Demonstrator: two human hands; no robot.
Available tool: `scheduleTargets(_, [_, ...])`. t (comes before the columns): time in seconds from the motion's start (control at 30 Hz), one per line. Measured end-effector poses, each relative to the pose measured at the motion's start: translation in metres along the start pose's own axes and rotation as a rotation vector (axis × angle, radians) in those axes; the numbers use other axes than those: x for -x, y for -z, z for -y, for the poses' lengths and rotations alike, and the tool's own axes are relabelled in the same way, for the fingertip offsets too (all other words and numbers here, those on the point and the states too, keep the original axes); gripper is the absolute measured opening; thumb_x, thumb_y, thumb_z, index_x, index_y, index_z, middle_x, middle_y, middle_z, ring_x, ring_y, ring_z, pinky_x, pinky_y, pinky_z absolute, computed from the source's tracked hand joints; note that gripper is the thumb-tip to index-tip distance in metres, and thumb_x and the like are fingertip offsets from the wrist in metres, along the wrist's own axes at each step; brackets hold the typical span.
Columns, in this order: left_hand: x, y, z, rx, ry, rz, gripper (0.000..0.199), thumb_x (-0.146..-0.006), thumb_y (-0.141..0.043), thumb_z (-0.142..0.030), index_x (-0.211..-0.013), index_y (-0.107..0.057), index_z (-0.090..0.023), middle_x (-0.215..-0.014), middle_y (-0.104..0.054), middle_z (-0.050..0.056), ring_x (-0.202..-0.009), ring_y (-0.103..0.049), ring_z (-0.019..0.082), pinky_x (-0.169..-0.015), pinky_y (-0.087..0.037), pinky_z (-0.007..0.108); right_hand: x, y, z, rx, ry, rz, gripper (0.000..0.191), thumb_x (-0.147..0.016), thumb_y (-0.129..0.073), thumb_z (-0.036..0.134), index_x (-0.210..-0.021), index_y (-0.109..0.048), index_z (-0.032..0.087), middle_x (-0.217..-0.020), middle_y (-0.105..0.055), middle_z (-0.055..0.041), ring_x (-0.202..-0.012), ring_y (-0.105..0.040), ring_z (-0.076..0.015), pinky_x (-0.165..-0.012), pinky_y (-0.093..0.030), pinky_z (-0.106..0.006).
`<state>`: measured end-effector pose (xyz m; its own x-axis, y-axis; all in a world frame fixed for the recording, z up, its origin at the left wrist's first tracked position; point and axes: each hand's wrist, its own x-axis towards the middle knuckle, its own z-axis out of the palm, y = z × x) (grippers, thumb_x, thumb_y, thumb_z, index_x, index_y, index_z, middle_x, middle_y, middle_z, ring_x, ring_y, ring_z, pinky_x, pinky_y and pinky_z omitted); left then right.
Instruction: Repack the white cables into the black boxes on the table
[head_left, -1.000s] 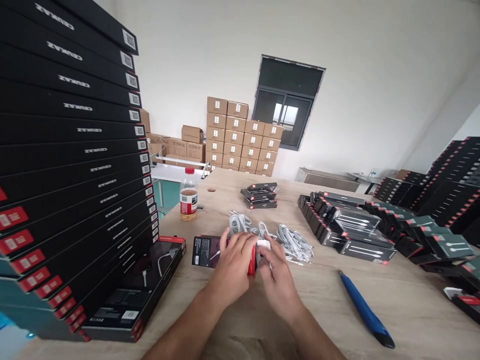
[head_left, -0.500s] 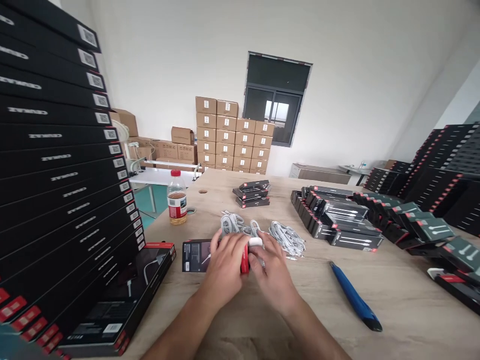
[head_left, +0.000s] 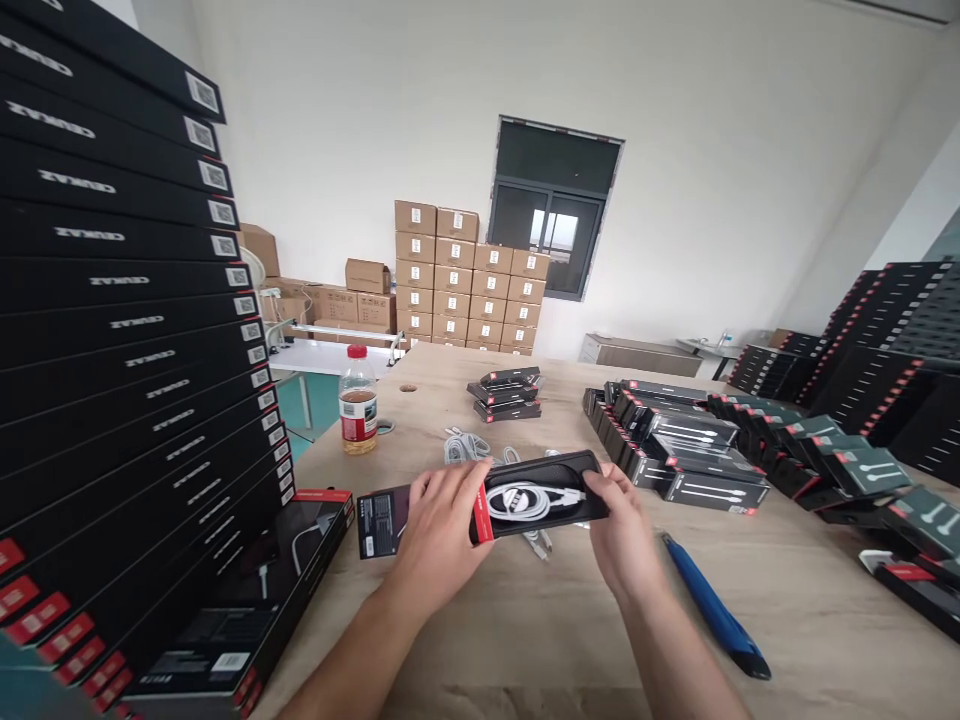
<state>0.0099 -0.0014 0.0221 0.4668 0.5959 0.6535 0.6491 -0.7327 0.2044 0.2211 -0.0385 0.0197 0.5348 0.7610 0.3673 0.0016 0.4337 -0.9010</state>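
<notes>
My left hand [head_left: 442, 515] is wrapped over a dark printed box sleeve [head_left: 377, 522], whose left end sticks out past my fingers. From its right side, by a red edge [head_left: 481, 515], extends a black inner tray [head_left: 540, 520]. A coiled white charging cable [head_left: 517, 502] lies in the tray, its plug toward the right end. My right hand [head_left: 619, 505] pinches that right end between thumb and fingers. Just behind the tray lie loose white cables [head_left: 465, 447], partly hidden by it; some cable ends [head_left: 538, 545] show below it.
A tall stack of black boxes [head_left: 135, 320] rises at the left, with another black box [head_left: 247, 600] at its foot. A bottle [head_left: 358, 405] stands nearby. Small boxes [head_left: 506, 395] are piled behind, more boxes [head_left: 675, 440] at the right. A blue utility knife [head_left: 712, 605] lies at the right front.
My right hand has moved right, away from the left one. The black tray with the coiled white cable now shows, drawn out to the right of the sleeve.
</notes>
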Motion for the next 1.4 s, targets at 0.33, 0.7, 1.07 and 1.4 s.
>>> scheduleTargets(0.33, [0.008, -0.007, 0.001, -0.084, 0.052, 0.098, 0.07, -0.074, -0.067, -0.019, -0.141, -0.05, -0.03, -0.131, -0.063, 0.008, -0.115, -0.056, 0.032, -0.098, -0.036, 0.05, -0.011, 0.03, -0.012, 0.836, 0.517, 0.198, 0.018, -0.082, -0.067, 0.037, -0.096, -0.074, 0.028, -0.14, -0.055, -0.0099, -0.137, -0.037, -0.0353, -0.111, -0.029, -0.061])
scheduleTargets(0.7, [0.011, -0.007, 0.0, 0.054, 0.096, 0.368, 0.06, -0.066, -0.076, -0.027, -0.125, -0.062, -0.024, -0.122, -0.067, 0.01, -0.114, -0.06, 0.034, -0.099, -0.041, 0.052, -0.014, 0.029, -0.007, 0.701, 0.31, 0.363, 0.02, -0.089, -0.059, 0.039, -0.082, -0.072, 0.026, -0.131, -0.065, -0.0092, -0.137, -0.041, -0.0316, -0.113, -0.029, -0.058])
scheduleTargets(1.07, [-0.003, 0.003, -0.01, 0.525, 0.397, 0.351, 0.021, -0.09, -0.049, -0.036, -0.081, -0.061, -0.021, -0.071, -0.061, -0.003, -0.065, -0.055, 0.015, -0.062, -0.037, 0.027, 0.004, 0.008, 0.007, 0.523, 0.214, 0.529, 0.024, -0.09, -0.062, 0.044, -0.081, -0.071, 0.024, -0.118, -0.071, -0.0092, -0.122, -0.056, -0.0303, -0.109, -0.036, -0.048])
scheduleTargets(1.4, [-0.002, -0.004, -0.015, 0.479, 0.326, 0.321, 0.024, -0.086, -0.051, -0.029, -0.065, -0.047, -0.02, -0.065, -0.05, -0.005, -0.064, -0.045, 0.013, -0.061, -0.029, 0.026, 0.018, -0.007, 0.013, 0.435, 0.168, 0.657, 0.018, -0.093, -0.059, 0.036, -0.088, -0.068, 0.021, -0.093, -0.071, -0.0039, -0.091, -0.065, -0.022, -0.085, -0.046, -0.033])
